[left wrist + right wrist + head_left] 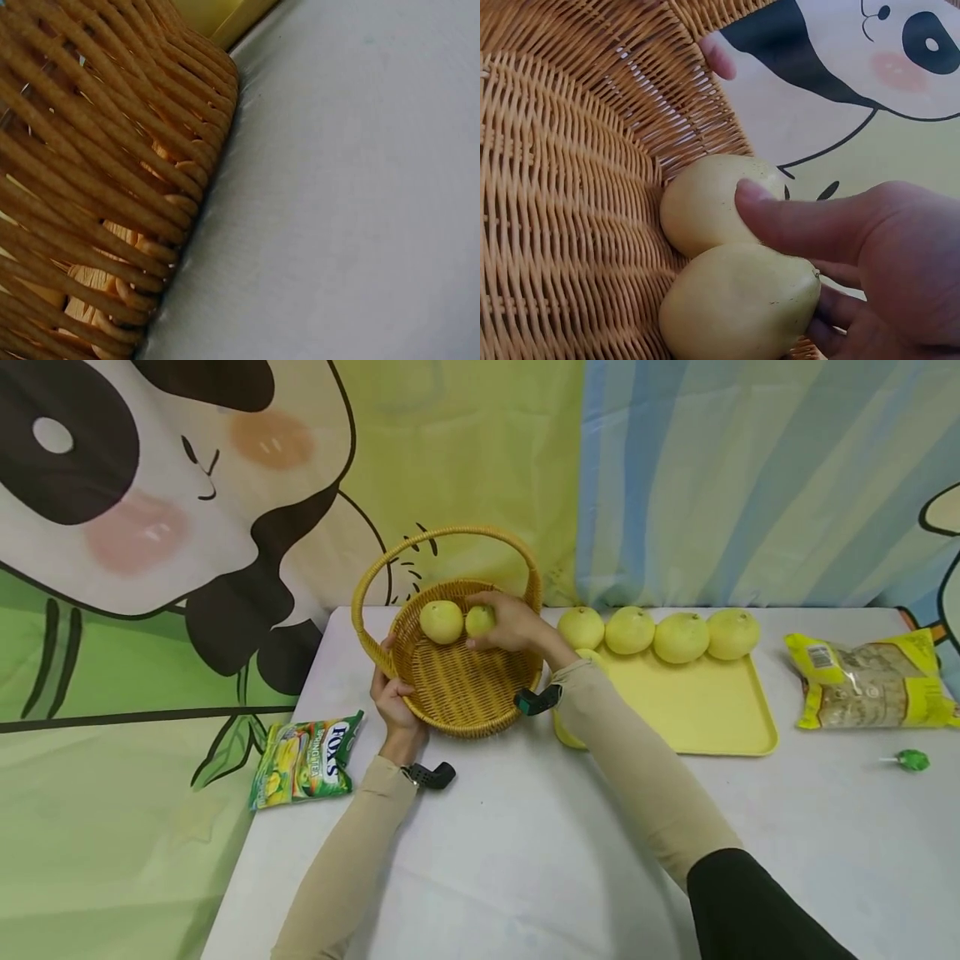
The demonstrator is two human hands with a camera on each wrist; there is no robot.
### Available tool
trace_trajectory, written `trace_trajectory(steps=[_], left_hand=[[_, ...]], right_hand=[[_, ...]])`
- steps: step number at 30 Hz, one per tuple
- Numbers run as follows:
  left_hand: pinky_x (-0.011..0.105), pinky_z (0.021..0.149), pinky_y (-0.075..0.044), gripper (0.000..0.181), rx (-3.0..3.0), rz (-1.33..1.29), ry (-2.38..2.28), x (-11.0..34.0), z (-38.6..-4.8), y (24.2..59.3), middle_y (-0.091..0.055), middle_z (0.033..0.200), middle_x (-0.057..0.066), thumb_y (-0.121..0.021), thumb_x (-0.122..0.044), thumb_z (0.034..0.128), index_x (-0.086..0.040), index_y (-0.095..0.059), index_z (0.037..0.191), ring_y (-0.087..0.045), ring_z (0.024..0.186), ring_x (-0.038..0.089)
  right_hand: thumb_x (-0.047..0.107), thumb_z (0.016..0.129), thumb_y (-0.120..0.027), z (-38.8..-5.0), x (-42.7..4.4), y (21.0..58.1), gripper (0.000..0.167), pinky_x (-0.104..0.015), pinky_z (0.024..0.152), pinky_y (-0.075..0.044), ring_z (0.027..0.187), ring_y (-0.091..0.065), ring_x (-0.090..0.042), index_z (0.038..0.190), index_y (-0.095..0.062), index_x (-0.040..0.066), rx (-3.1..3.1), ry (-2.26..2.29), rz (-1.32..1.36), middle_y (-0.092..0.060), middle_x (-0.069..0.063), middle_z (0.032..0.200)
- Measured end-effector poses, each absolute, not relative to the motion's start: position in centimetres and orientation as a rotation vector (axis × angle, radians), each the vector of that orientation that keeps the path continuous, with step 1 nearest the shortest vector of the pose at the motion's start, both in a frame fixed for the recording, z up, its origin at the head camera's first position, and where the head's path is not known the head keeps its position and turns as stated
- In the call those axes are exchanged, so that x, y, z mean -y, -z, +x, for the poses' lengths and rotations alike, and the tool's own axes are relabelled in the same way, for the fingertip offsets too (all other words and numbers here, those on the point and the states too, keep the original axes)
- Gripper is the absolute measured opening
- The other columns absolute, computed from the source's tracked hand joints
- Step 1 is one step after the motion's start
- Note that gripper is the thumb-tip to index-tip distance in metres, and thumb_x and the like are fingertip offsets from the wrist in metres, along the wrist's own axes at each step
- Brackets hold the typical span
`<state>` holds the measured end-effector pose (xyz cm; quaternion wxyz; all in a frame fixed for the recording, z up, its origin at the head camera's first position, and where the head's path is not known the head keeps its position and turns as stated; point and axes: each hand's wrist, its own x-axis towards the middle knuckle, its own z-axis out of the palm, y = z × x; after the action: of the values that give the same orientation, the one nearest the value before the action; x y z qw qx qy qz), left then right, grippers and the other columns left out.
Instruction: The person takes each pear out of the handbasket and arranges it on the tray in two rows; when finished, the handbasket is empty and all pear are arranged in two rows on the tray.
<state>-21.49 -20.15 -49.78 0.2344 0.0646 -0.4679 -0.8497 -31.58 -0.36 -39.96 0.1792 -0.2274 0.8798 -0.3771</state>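
A round wicker basket point(472, 689) with a tall arched handle point(468, 531) stands near the table's back edge. My left hand point(393, 702) grips its left rim, thumb inside and fingers outside; the left wrist view shows only the basket's woven outer wall point(112, 150), table and a bit of tray. Inside the basket, my right hand point(513, 622) holds a pale yellow, pomelo-like fruit point(739, 304) between thumb and fingers. Another such fruit point(441, 622) lies against the back wall, touching the held one. In the right wrist view, the thumb point(780, 214) overlaps this second fruit.
Right of the basket, a yellow tray point(697, 710) bears several similar fruits point(681, 637), one partly hidden by my right forearm. A green candy bag point(307, 760) lies left, a yellow snack bag point(870, 683) and a green lollipop point(912, 760) far right. A printed curtain point(465, 443) hangs behind.
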Motion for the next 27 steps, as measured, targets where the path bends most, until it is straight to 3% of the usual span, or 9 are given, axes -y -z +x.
trace_trajectory(steps=[10, 17, 27], left_hand=[[0.057, 0.127, -0.023, 0.089, 1.259, 0.164, 2.346, 20.1, -21.5, 49.7, -0.046, 0.163, 0.005, -0.029, 0.008, 0.0707, -0.005, -0.05, 0.156, -0.036, 0.156, 0.035], [0.056, 0.125, -0.026, 0.088, 1.248, 0.153, 2.355, 20.0, -21.7, 49.6, -0.046, 0.162, 0.009, -0.029, 0.007, 0.0697, -0.003, -0.049, 0.155, -0.036, 0.155, 0.038], [0.055, 0.122, -0.028, 0.088, 1.271, 0.173, 2.348, 20.0, -21.5, 49.6, -0.048, 0.162, 0.006, -0.03, 0.006, 0.0693, -0.007, -0.053, 0.153, -0.036, 0.154, 0.039]], right_hand=[[0.014, 0.084, -0.09, -31.4, 0.9, 40.4, 0.06, -0.047, 0.108, -0.048, 0.133, -0.054, -0.031, 0.14, -0.069, 0.018, -2.485, 1.155, -0.594, -0.056, -0.012, 0.153], [0.008, 0.084, -0.089, -31.7, 0.7, 41.5, 0.055, -0.044, 0.105, -0.05, 0.13, -0.057, -0.028, 0.135, -0.071, 0.018, -2.36, 1.264, -0.604, -0.058, -0.005, 0.153], [0.02, 0.08, -0.094, -30.3, -0.2, 40.6, 0.056, -0.036, 0.1, -0.053, 0.125, -0.061, -0.021, 0.132, -0.076, 0.018, -2.228, 1.398, -0.652, -0.065, -0.003, 0.146]])
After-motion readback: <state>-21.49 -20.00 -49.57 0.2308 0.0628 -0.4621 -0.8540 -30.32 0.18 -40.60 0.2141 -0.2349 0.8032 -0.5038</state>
